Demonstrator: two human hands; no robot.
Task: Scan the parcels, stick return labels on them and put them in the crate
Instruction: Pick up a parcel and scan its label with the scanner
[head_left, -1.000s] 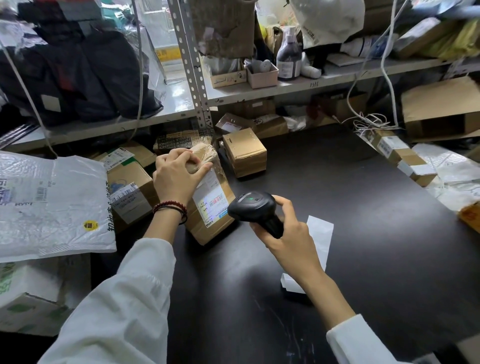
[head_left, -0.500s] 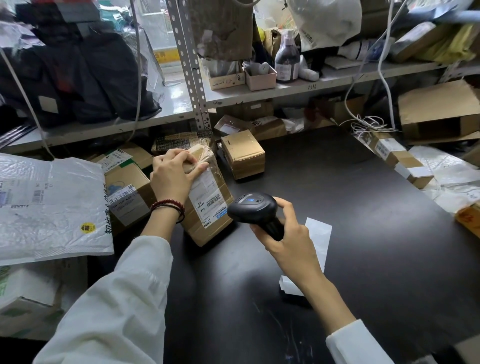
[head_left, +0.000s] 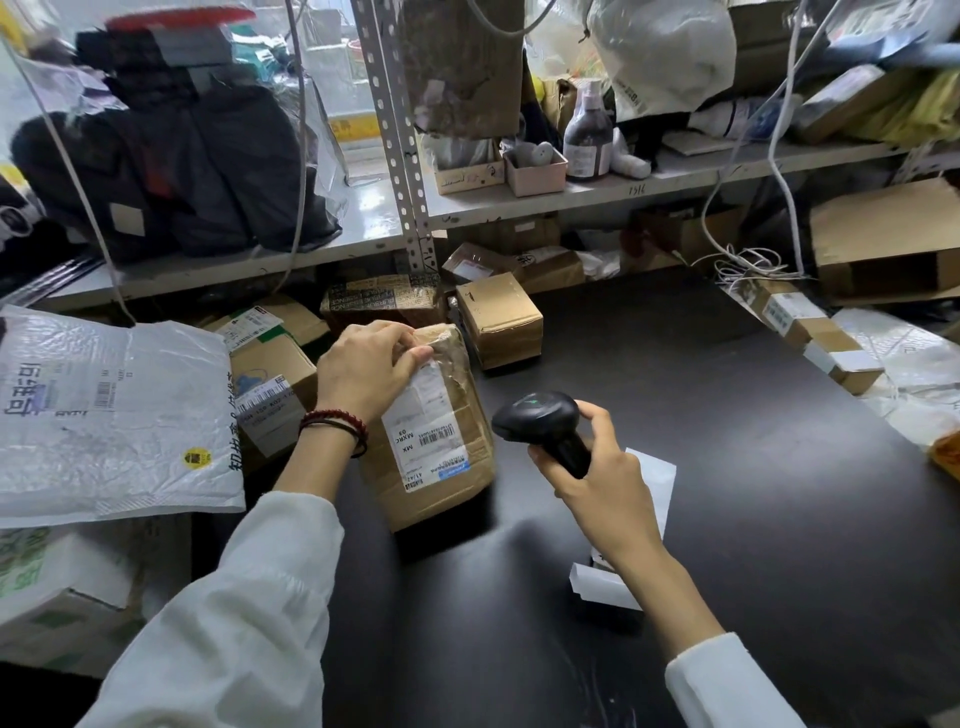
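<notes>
Nearest on the dark table (head_left: 753, 493), a white slip (head_left: 655, 486) lies partly under the right wrist. Just above it the right hand (head_left: 597, 491) grips the black scanner (head_left: 540, 423), fingers curled round the handle and pressed together, forefinger up by the head. The head points left at the parcel (head_left: 441, 447) and sits just beside it, not touching. The parcel, a brown taped box, stands tilted at centre-left of the table with its white barcode label facing up. On its far top edge sits the left hand (head_left: 366, 371), fingers curled over the edge, thumb pressed flat on the front, a bead bracelet at the wrist. Left of it, a white mailer (head_left: 104, 415) lies over more boxes. Farther back a small box (head_left: 501, 319) stands alone, and beyond it runs a cluttered shelf (head_left: 649, 189) with a dark bottle (head_left: 587, 137)
</notes>
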